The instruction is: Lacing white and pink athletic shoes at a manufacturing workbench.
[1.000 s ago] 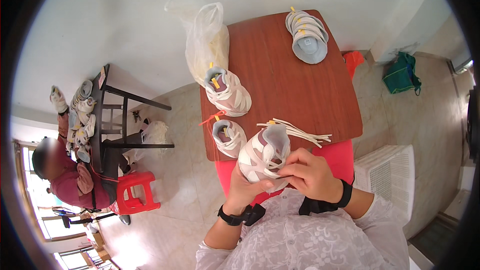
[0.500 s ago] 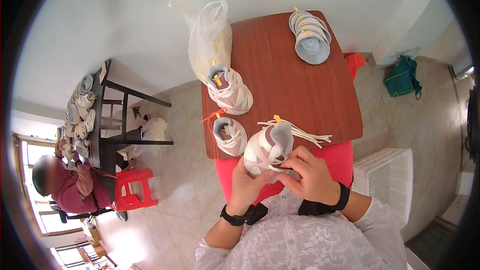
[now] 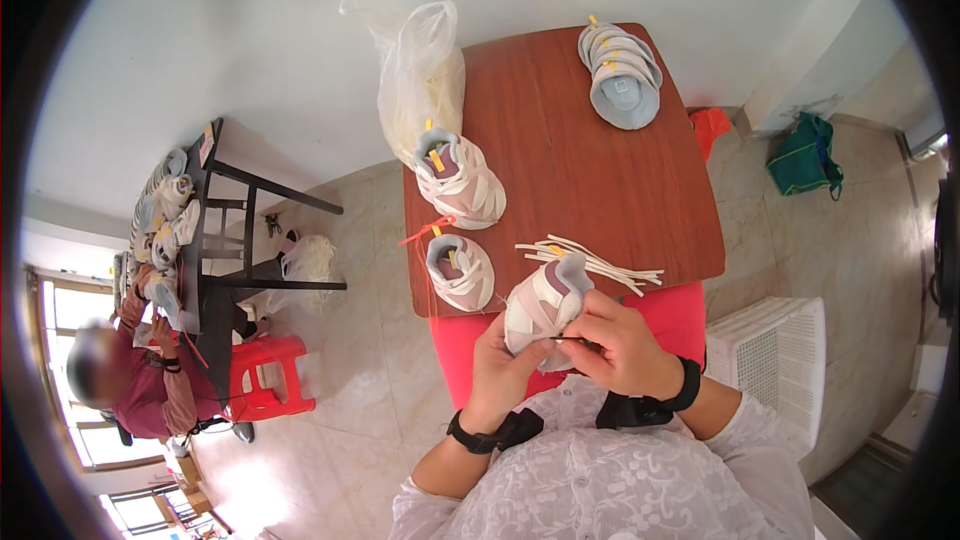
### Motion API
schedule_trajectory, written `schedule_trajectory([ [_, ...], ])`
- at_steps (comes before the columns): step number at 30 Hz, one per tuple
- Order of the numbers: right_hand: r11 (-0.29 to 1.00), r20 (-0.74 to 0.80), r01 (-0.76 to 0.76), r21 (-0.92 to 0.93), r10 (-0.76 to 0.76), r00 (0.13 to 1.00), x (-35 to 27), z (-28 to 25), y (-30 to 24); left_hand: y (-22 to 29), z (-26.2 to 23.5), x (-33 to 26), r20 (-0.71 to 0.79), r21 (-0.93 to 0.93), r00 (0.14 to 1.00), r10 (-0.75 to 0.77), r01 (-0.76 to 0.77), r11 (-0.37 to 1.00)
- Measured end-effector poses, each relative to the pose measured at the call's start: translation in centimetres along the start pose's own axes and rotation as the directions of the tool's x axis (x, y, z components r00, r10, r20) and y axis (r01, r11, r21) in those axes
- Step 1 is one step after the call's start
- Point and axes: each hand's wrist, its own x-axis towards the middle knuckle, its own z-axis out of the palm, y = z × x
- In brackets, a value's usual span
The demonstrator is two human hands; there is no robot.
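Note:
A white and pale pink shoe upper (image 3: 535,312) with a yellow pull tab is held above my lap at the table's near edge. My left hand (image 3: 498,368) wraps round its left side, thumb pressed near the toe end. The fingers of my right hand (image 3: 628,348) pinch a thin dark tool (image 3: 568,339), whose tip touches the upper by my left thumb. Whether those fingers also grip a lace cannot be made out. Loose white laces (image 3: 600,268) lie on the table just beyond. Left of them sit a laced shoe upper (image 3: 462,288) and more laced uppers (image 3: 468,198) nested together.
The brown table (image 3: 560,170) bears stacked uppers (image 3: 622,90) at its far right and a clear plastic bag (image 3: 415,70) at its left edge. A white basket (image 3: 765,360) stands to my right. At left, a co-worker (image 3: 150,390) sits by a dark table (image 3: 210,230) with shoe uppers.
The shoe upper has tilted and turned in my hands, and now sits slightly lower and to the right. My right hand still pinches the tool. The co-worker's arms have shifted.

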Motion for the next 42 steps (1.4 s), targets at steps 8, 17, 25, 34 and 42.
schedule_trajectory([
  [8,0.996,0.070,-0.015,0.085,0.009,0.998,0.0,-1.1,0.1,0.0,0.4,0.2,-0.009,-0.010,1.000,-0.009,0.009,1.000],
  [17,0.987,0.001,0.018,0.161,-0.018,1.000,0.3,-0.7,1.4,-1.0,-0.7,1.0,0.018,-0.132,0.999,0.051,-0.048,0.990],
  [25,0.866,-0.073,-0.274,0.418,0.332,0.940,0.3,0.1,0.8,-0.9,-2.8,1.5,0.199,-0.412,0.976,0.088,0.002,0.911],
  [34,0.794,-0.032,-0.287,0.536,0.359,0.933,0.4,-0.2,-0.4,-0.9,-3.2,2.0,0.232,-0.364,0.967,0.110,-0.018,0.931],
  [42,0.679,-0.031,-0.346,0.648,0.477,0.878,-0.3,0.1,1.2,-1.8,-2.7,1.5,0.165,-0.383,0.986,0.039,0.027,0.923],
])
